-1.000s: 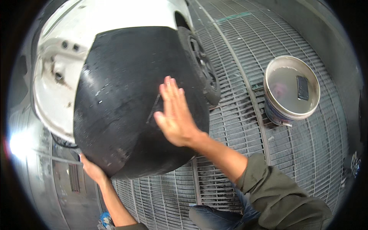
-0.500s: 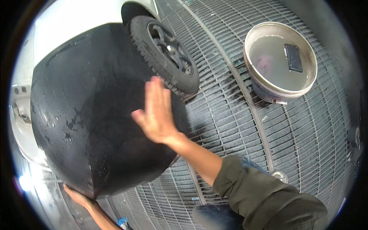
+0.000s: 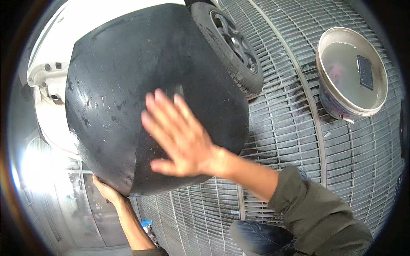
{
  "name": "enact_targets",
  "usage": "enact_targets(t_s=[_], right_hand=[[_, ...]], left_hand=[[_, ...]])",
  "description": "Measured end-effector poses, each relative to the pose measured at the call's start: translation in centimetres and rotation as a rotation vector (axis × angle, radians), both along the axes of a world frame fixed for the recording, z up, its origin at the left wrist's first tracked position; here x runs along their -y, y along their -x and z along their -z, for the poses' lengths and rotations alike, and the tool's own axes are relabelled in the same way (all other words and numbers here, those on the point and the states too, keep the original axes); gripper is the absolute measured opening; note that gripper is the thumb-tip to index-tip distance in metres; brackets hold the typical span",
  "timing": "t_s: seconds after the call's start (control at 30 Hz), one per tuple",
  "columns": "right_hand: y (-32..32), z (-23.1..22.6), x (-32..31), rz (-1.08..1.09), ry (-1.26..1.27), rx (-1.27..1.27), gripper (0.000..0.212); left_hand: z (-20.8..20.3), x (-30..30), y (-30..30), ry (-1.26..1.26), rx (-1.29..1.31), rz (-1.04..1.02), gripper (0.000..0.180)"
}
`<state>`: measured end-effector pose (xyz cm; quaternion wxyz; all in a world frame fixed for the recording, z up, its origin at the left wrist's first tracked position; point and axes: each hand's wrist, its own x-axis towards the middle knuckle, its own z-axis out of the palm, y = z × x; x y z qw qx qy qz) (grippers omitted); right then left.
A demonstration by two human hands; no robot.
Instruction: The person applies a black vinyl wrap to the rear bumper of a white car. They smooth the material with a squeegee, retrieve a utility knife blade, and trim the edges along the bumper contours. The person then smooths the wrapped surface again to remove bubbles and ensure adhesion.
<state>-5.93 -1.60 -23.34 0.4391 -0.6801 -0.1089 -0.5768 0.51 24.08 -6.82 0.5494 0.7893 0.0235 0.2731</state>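
A matte black car bumper (image 3: 171, 55), wet with drops and streaks, curves around the corner of a white car body (image 3: 106, 17). My right hand (image 3: 181, 138) is flat against or just over its side face, fingers spread and slightly blurred, holding nothing. At the bumper's lower left edge, my left hand (image 3: 106, 190) grips from beneath; part of its fingers are hidden behind the panel. Just beyond the bumper stands a wheel (image 3: 235, 40) with a black tyre and dark spoked rim.
At the right, a bucket (image 3: 322, 81) of cloudy water holds a dark rectangular block (image 3: 365, 71) and something pinkish under the surface. Metal floor grating (image 3: 290, 141) runs beneath everything. My bent knee (image 3: 256, 237) is at the bottom. A bright light (image 3: 40, 164) glares at the left.
My right hand has moved down toward the bumper's lower part, its fingers now spread wider. The left hand keeps the lower edge. The view has shifted, so the scene sits farther right.
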Motion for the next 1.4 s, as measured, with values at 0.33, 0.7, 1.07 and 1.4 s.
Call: enact_targets(t_s=[0.33, 0.7, 1.07, 1.4], right_hand=[[4.5, -2.3, -11.7, 0.107, -0.192, -0.146, 0.097], [-2.9, -6.6, 1.0, 0.235, -0.424, -0.143, 0.095], [3.2, 9.8, -8.2, 0.138, -0.363, -0.306, 0.089], [2.8, 1.7, -9.2, 0.076, -0.335, -0.157, 0.092]], left_hand=[[-0.2, -0.1, -0.5, -0.026, 0.036, -0.049, 0.063], [0.2, 0.7, -0.7, -0.064, 0.034, -0.08, 0.059], [-0.5, 1.2, 0.6, -0.04, -0.029, -0.064, 0.059], [-0.6, 0.8, -1.0, -0.039, -0.011, -0.025, 0.06]])
